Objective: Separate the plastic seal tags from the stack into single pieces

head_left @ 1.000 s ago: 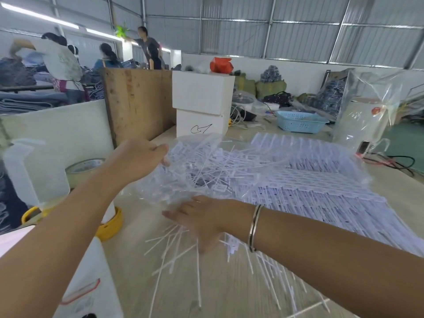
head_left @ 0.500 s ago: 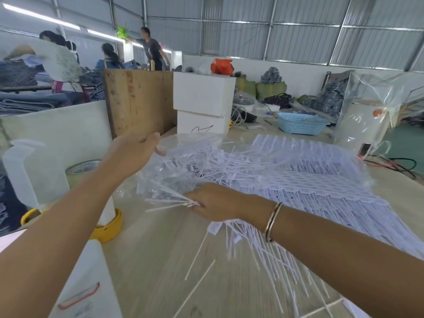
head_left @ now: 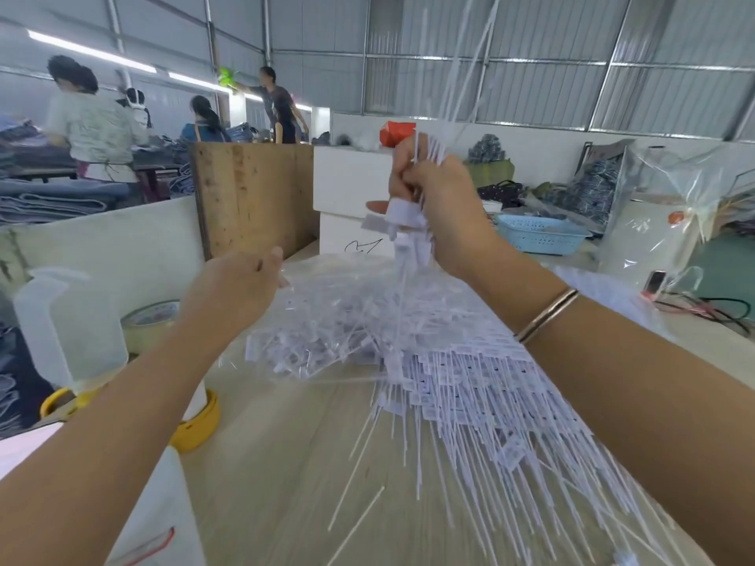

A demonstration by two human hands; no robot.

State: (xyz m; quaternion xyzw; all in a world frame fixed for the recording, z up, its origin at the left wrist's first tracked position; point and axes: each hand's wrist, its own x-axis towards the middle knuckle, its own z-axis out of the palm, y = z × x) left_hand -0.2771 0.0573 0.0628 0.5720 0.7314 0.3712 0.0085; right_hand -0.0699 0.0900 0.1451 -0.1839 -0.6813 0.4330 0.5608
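Note:
A broad stack of white plastic seal tags [head_left: 482,386] lies fanned over the wooden table [head_left: 286,484], thin tails pointing toward me. A clear plastic bag [head_left: 327,320] full of loose tags lies at the stack's far left. My right hand [head_left: 441,206] is raised above the table and grips a bunch of tags [head_left: 408,226]; their tails stick up past the top of the view and their heads hang below the fist. My left hand [head_left: 237,292] holds the bag's left edge, fingers curled on the film. A few single tags [head_left: 355,520] lie loose on the table near me.
At the left stand a translucent jug [head_left: 65,332], a tape roll [head_left: 151,320] and a yellow ring [head_left: 200,426]. White boxes [head_left: 347,189] and a wooden crate [head_left: 249,198] stand behind the bag. A blue basket [head_left: 539,234] and a bagged white appliance [head_left: 653,230] are at the right. People work in the background.
My right hand gathered loose tags off the table, closed on them and lifted the bunch high above the bag. My left hand stayed at the bag's edge.

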